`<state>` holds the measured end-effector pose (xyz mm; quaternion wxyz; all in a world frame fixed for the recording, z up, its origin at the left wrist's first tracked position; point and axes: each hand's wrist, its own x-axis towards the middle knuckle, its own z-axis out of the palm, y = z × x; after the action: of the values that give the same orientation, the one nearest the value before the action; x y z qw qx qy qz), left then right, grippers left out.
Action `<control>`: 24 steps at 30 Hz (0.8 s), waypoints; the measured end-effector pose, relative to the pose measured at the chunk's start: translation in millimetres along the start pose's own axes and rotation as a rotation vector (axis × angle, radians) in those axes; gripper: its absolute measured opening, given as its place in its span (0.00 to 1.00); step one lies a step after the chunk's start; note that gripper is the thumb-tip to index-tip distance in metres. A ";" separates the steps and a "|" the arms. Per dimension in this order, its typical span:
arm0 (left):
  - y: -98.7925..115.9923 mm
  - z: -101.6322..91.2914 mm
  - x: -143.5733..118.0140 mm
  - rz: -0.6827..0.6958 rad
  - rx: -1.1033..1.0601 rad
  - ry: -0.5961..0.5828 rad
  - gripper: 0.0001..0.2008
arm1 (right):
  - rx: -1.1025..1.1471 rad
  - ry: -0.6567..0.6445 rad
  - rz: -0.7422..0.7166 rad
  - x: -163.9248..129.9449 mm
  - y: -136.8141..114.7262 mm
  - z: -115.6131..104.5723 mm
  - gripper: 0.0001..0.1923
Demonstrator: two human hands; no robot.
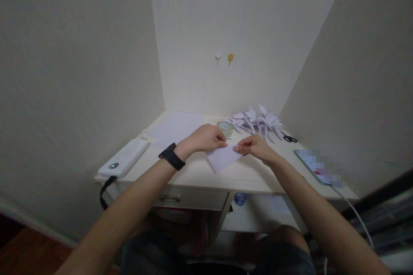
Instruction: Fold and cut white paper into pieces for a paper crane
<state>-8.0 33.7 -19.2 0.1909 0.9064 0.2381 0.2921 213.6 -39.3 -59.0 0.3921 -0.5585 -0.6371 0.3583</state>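
A piece of white paper (222,160) with a pointed lower corner is held up just over the white desk. My left hand (211,136), with a black watch (173,157) on its wrist, pinches the paper's upper left edge. At the upper right edge, my right hand (253,148) grips it between thumb and fingers. Behind the hands stands a small round dial (224,125), partly covered by my left hand. A pile of folded white paper shapes (258,122) lies at the back right.
White paper sheets (177,126) lie at the back left of the desk (193,176). A white device (124,159) with a black strap sits at the left edge. On the right are black scissors (290,138) and a phone (314,167) with a white cable. Walls enclose the desk.
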 end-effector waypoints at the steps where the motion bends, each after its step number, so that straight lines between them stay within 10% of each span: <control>1: 1.2 3.8 1.6 -0.009 0.003 -0.036 0.01 | -0.024 -0.018 -0.011 0.6 -1.9 0.7 0.17; 24: 9.4 23.2 0.9 -0.214 -0.154 -0.172 0.05 | -0.262 -0.267 -0.129 -7.2 -27.5 -13.1 0.14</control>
<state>10.1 21.8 -31.8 0.3097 0.8801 0.2930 0.2089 214.0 -49.5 -29.5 0.2505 -0.5101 -0.7592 0.3173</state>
